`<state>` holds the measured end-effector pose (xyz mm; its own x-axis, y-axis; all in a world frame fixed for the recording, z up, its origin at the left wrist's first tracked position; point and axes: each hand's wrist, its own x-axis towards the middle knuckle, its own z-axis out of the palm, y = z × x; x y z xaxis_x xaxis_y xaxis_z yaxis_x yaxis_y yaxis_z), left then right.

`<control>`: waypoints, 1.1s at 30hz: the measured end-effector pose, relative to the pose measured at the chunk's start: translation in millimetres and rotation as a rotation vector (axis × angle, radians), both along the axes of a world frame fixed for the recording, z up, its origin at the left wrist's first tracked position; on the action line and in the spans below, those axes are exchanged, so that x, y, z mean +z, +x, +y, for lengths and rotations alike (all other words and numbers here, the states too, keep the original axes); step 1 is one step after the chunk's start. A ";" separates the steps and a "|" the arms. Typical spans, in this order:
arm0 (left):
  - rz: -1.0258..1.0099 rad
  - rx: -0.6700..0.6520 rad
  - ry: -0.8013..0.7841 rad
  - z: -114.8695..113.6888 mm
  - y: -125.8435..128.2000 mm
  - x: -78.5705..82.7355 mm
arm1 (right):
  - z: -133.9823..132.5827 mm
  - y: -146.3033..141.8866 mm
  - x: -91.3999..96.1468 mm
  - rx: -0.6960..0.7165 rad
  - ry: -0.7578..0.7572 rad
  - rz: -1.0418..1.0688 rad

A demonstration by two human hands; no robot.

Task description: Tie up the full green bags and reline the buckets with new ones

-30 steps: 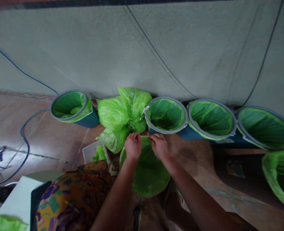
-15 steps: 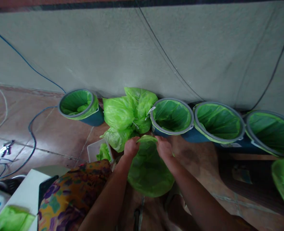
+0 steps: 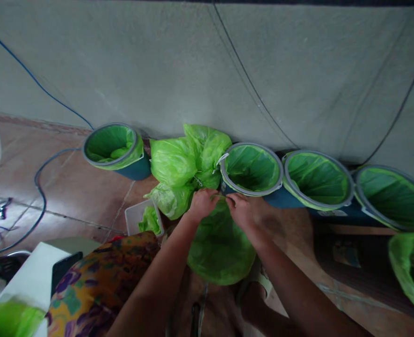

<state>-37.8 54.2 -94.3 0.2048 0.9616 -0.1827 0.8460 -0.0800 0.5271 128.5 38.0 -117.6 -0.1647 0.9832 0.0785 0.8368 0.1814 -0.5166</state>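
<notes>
A filled green plastic bag (image 3: 221, 245) sits low in front of me. My left hand (image 3: 201, 204) and my right hand (image 3: 241, 210) both pinch its gathered top edge, fingers closed and almost touching each other. Just beyond my hands stands a blue bin with a green liner (image 3: 251, 169). To the left of that bin, several stuffed green bags (image 3: 184, 164) are piled against the wall.
More lined blue bins run along the wall: one at the left (image 3: 113, 150), two at the right (image 3: 317, 180) (image 3: 392, 199). A clear tub (image 3: 141, 219) holds green plastic. A blue cable (image 3: 40, 196) crosses the tiled floor. A white surface (image 3: 31, 276) lies at the lower left.
My hands have drawn closer together at the bag's top, closing its mouth. The view has shifted slightly.
</notes>
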 end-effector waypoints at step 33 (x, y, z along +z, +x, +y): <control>-0.014 0.558 -0.255 -72.7 -45.5 -19.7 | -58.2 27.4 4.5 -0.235 -0.375 -0.278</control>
